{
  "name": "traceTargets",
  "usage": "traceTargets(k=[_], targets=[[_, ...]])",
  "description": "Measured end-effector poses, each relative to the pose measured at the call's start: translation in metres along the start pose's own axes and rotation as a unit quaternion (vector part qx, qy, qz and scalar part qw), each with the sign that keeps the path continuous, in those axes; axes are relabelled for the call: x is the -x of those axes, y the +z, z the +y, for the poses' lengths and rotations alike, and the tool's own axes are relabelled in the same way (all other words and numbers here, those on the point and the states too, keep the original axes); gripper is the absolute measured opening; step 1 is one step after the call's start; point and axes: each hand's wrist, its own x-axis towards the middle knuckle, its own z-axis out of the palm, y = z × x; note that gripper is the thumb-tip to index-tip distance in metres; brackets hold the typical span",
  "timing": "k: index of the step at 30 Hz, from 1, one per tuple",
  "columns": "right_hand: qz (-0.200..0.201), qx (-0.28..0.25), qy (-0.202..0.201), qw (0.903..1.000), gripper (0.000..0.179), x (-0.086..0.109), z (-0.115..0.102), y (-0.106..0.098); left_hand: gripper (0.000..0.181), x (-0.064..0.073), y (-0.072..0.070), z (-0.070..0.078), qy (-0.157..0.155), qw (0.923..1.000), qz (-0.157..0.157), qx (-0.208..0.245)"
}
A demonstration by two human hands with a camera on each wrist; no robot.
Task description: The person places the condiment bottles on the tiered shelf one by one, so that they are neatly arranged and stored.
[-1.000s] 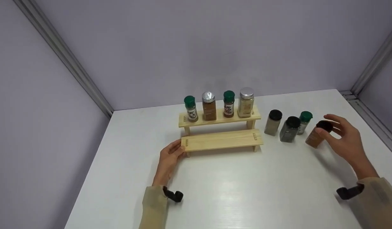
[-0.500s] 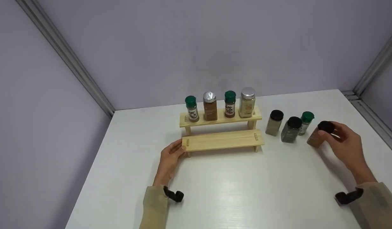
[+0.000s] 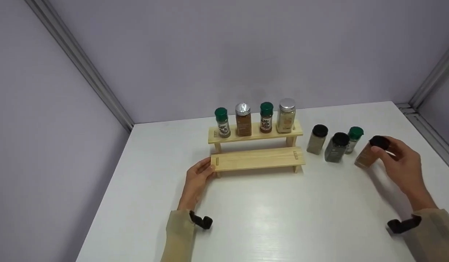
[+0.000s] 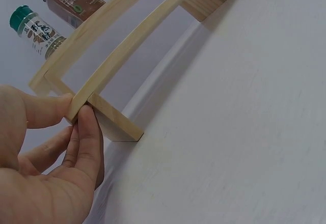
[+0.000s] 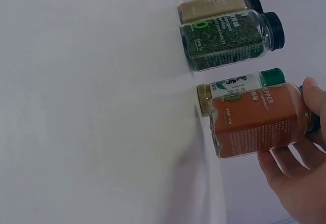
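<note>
My right hand [image 3: 404, 163] grips a black-capped spice jar [image 5: 257, 122] of orange-red powder near its cap, thumb on one side and fingers on the other. The label reads "pepper" in the right wrist view. In the head view the jar leans, with its base toward the table. On the left, my left hand [image 3: 197, 178] pinches the left end of the lower shelf [image 3: 257, 160] of a two-tier wooden rack, with the thumb on top and fingers beneath in the left wrist view. No jars stand on that lower shelf.
The upper shelf [image 3: 255, 134] carries several spice jars with green or silver caps. Right of the rack stand a beige black-capped jar [image 3: 317, 140], a dark green herb jar [image 5: 224, 38] and a small green-capped jar [image 3: 353, 140]. Walls border the white table [image 3: 268, 214].
My right fingers have closed in round the jar's top, and the jar leans more toward the right hand. The left hand keeps its pinch on the shelf end. The view has shifted slightly.
</note>
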Motion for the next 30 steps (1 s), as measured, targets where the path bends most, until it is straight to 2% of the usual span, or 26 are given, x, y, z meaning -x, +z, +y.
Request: traceTargets(k=[10,12,17,21,24,25,30], targets=[[0.008,0.009,-0.006,0.9999,0.053,-0.01,-0.034,-0.01,0.045,-0.001,-0.001,0.002,0.002,1.0,0.003,-0.001],[0.012,0.002,-0.019,0.9997,0.051,-0.009,-0.041,-0.011,0.045,-0.001,0.0,0.002,0.002,1.0,0.001,0.003],[0.017,-0.031,-0.043,0.9984,0.046,-0.008,-0.059,-0.014,0.046,0.001,0.001,0.0,-0.003,0.9999,-0.001,0.011],[0.013,-0.054,-0.046,0.9974,0.044,-0.01,-0.077,-0.014,0.046,-0.001,0.001,-0.001,-0.002,0.9999,-0.002,0.014],[0.007,-0.067,-0.068,0.9954,0.043,-0.012,-0.092,-0.011,0.045,-0.002,0.001,-0.001,-0.002,0.9999,0.001,0.015],[0.005,-0.069,-0.081,0.9943,0.043,-0.012,-0.097,-0.01,0.045,-0.001,0.001,-0.001,-0.003,0.9999,0.002,0.017],[-0.02,-0.145,-0.123,0.9814,0.042,-0.015,-0.12,0.0,0.045,-0.001,0.001,-0.001,-0.003,0.9999,0.002,0.017]])
